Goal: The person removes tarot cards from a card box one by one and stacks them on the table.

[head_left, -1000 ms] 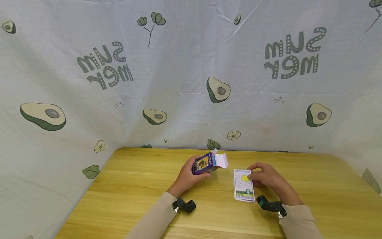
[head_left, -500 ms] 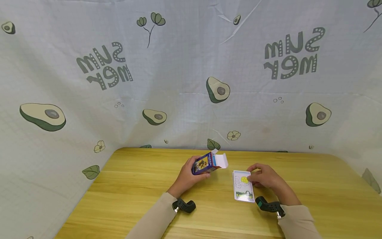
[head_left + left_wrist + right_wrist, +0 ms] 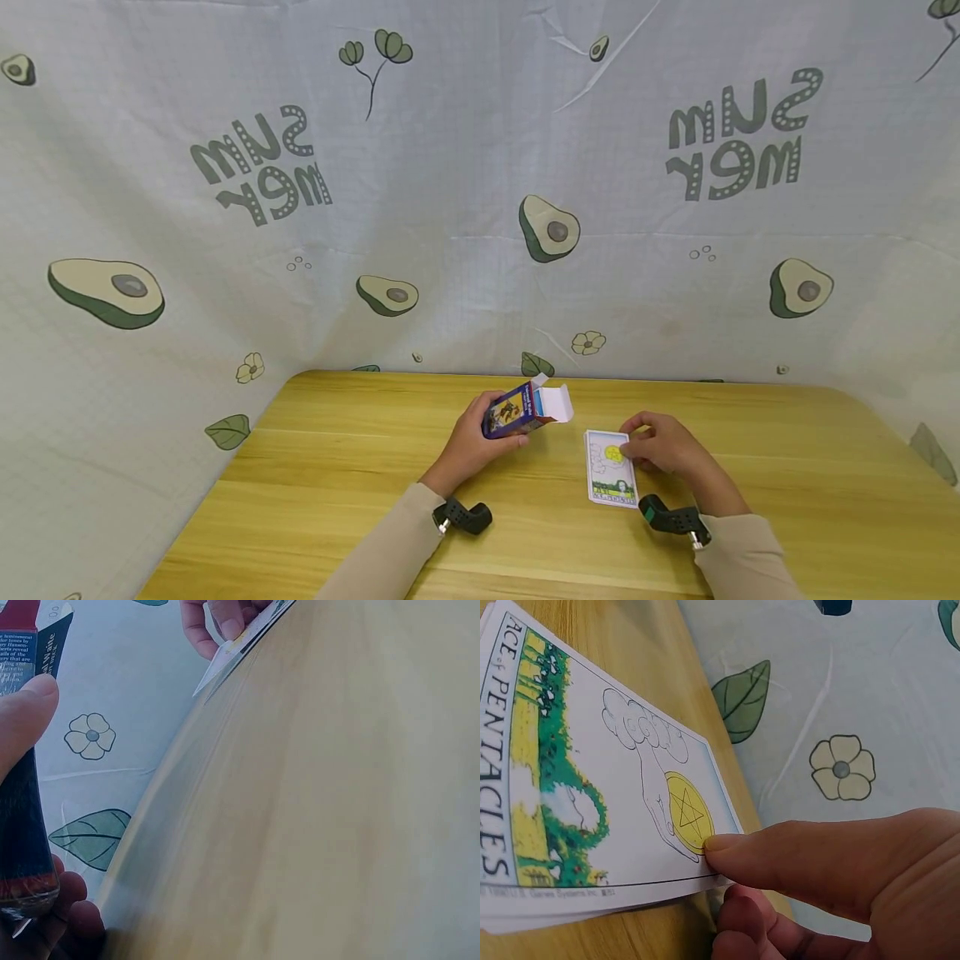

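My left hand (image 3: 467,450) grips a dark blue tarot card box (image 3: 510,414) with a yellow picture on its front. The box is tilted, its white end flaps standing open toward the right. In the left wrist view the thumb presses one side of the box (image 3: 19,825) while fingers curl under its lower end. My right hand (image 3: 663,446) pinches a few tarot cards (image 3: 609,467) by their right edge. The right wrist view shows the thumb on the yellow coin of the top card (image 3: 630,787), lettered "Ace of Pentacles", with fingers curled beneath; more card edges show under it.
Both hands are over a wooden table (image 3: 337,500). Behind it hangs a pale cloth (image 3: 450,167) printed with avocados, leaves and flowers. A black wrist camera mount sits on the left wrist (image 3: 467,517) and another on the right (image 3: 671,517).
The right hand and the cards have shifted slightly, the wrist edging left. The lower cards stick out less below the top one. Left hand and box have stayed in place.
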A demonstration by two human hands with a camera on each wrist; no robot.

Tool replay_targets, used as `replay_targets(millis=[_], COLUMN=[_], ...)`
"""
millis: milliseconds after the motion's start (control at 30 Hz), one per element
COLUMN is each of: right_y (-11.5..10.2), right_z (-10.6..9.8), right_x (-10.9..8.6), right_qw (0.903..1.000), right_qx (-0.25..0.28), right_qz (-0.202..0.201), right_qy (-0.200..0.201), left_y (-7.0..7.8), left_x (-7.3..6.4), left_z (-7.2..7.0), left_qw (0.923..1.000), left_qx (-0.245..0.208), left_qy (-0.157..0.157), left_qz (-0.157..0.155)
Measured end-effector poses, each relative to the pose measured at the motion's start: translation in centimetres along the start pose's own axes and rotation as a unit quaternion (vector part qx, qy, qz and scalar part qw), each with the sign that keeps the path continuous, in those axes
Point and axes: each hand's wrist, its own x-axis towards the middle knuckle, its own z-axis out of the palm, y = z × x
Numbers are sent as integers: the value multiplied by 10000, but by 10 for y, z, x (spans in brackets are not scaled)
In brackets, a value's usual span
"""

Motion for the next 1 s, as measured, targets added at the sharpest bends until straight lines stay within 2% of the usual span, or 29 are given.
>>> replay_targets(millis=[467,533,700,800,933,1000], right_y=[2,2,0,0,-1,-2], right_z=[0,0,0,1,1,1], right_x=[14,15,15,15,13,12], right_qw=[9995,9995,9994,9993,9993,9992], right_qx=[-307,-316,-334,-337,-342,-344], right_qz=[-8,26,114,136,153,159], right_qy=[22,37,71,79,78,83], left_y=[-3,-7,-33,-42,-40,-35], left_x=[6,9,17,20,19,17], left_z=[3,4,9,10,10,9], left_qw=[9999,9999,9998,9998,9998,9998], left_qx=[30,-18,18,72,111,105], left_qy=[106,136,182,178,192,194], left_qz=[-27,-33,-15,6,-1,28])
